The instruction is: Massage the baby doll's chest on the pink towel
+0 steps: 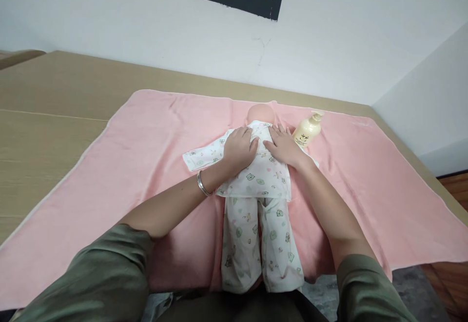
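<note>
A baby doll (261, 113) lies on a pink blanket (146, 136), its rounded head toward the wall. It wears a white patterned long-sleeved top (256, 180) and matching trousers (241, 244), whose legs reach the near edge. My left hand (240, 149) rests flat on the left side of the top near the shoulder, fingers stretched out. On the other side of the chest lies my right hand (283, 145), its fingers slightly spread. Beside my right hand a cream pump bottle (307, 130) leans at a tilt. My right forearm partly hides the doll's right-side sleeve.
The blanket covers much of a wooden table (54, 88). Behind it stands a white wall (219, 39) with a dark frame (252, 0) at the top. The blanket hangs over the near edge.
</note>
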Available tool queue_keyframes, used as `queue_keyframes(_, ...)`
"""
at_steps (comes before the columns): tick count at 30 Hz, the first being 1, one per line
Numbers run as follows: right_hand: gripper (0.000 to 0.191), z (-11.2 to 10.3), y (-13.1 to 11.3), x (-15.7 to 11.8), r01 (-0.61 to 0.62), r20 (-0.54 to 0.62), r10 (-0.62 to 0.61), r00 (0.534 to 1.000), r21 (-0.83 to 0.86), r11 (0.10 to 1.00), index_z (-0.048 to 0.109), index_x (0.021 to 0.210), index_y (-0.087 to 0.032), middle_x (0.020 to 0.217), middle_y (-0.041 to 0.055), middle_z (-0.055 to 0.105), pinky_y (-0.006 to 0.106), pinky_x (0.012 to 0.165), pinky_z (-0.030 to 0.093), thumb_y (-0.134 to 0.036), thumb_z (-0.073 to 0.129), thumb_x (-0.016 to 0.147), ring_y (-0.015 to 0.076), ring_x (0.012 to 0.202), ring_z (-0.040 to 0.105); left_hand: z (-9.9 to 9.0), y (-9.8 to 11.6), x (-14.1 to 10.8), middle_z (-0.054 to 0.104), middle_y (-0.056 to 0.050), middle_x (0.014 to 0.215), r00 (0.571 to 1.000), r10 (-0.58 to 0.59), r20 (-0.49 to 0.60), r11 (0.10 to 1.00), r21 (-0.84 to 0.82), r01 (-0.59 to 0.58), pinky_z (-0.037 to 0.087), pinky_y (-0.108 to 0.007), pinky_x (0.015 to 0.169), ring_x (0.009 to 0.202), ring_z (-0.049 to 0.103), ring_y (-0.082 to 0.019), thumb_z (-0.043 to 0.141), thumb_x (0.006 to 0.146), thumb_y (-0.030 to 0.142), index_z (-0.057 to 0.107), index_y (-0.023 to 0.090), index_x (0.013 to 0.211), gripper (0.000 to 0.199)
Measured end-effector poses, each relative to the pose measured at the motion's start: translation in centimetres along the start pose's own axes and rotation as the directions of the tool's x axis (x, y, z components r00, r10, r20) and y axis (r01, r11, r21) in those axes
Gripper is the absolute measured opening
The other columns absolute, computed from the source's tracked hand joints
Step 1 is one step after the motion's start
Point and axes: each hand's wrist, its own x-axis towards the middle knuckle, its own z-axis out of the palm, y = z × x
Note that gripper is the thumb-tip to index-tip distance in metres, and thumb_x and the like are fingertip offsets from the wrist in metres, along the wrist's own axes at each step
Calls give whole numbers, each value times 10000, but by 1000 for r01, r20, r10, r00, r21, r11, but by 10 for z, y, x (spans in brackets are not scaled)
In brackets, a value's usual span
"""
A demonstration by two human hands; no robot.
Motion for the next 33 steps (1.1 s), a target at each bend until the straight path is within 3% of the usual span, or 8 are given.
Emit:
queue_keyframes(2, 643, -3, 3, 0, 11, 47, -12, 999, 22, 1000, 193, 1595, -65, 1602, 90, 133, 458, 1238, 42, -372, 376, 1061, 247, 1504, 58, 0, 2, -3, 614, -170, 1235, 998, 49, -30, 998, 33, -48, 427, -411, 1056, 1165, 553, -277, 288, 1003, 300, 627, 21, 1222, 491)
queue_keyframes(5, 575, -2, -10, -10, -3, -52, -1, 999, -80, 997, 294, 1550, -10, 1555, 154, 269, 466, 1226, 97, -327, 350, 1072, 273, 1465, 214, -2, 5, -4, 620, -154, 1236, 998, 47, -40, 998, 37, -45, 427, -393, 1066, 1166, 559, -264, 307, 996, 281, 646, 44, 1184, 454)
queue_keyframes(8, 496, 5, -34, -27, -49, -214, -2, 977, -232, 971, 488, 1390, 63, 1383, 239, 476, 458, 1192, 178, -284, 354, 1061, 338, 1333, 408, -7, 4, 2, 606, -166, 1249, 997, -52, 61, 998, 36, 50, 425, -415, 1073, 1193, 537, -295, 404, 948, 294, 617, 28, 1207, 427)
queue_keyframes(11, 459, 9, -44, -33, -63, -266, -7, 964, -254, 965, 552, 1290, 74, 1290, 259, 533, 461, 1170, 215, -275, 377, 1047, 357, 1259, 466, -13, 4, 9, 602, -195, 1206, 981, -88, 172, 995, 61, 79, 439, -456, 1046, 1157, 539, -329, 437, 922, 314, 593, 0, 1196, 445)
queue_keyframes(18, 542, 3, -11, -4, -63, -127, 71, 989, 66, 996, 393, 1489, -23, 1531, 139, 327, 420, 1209, 188, -366, 401, 1069, 248, 1439, 271, -11, 9, 4, 601, -226, 1224, 993, 62, 105, 988, 135, -76, 422, -455, 1079, 1189, 545, -321, 342, 962, 235, 634, -24, 1162, 439)
queue_keyframes(24, 405, 4, -36, -23, -58, -240, 19, 971, -158, 986, 603, 1237, 13, 1234, 190, 582, 432, 1141, 260, -260, 362, 1060, 315, 1222, 488, -19, 10, 7, 575, -202, 1267, 974, -98, 205, 994, 74, 84, 425, -433, 1085, 1224, 516, -321, 472, 926, 293, 603, -11, 1195, 426)
queue_keyframes(28, 366, -1, -39, -29, -52, -238, 1, 971, -206, 977, 669, 1082, -40, 1077, 151, 633, 399, 1066, 346, -244, 366, 1047, 292, 1058, 565, -19, 10, 7, 602, -213, 1168, 982, -62, 179, 995, 88, 47, 430, -438, 1070, 1162, 542, -329, 457, 931, 277, 616, -32, 1141, 406)
queue_keyframes(33, 423, 1, -18, -11, -66, -199, 55, 978, -48, 997, 546, 1341, -34, 1384, 132, 503, 355, 1134, 297, -325, 389, 1077, 260, 1322, 414, -7, 7, 0, 631, -206, 1182, 998, 19, 52, 991, 128, -25, 434, -419, 1078, 1166, 566, -311, 381, 967, 277, 688, -8, 1025, 423)
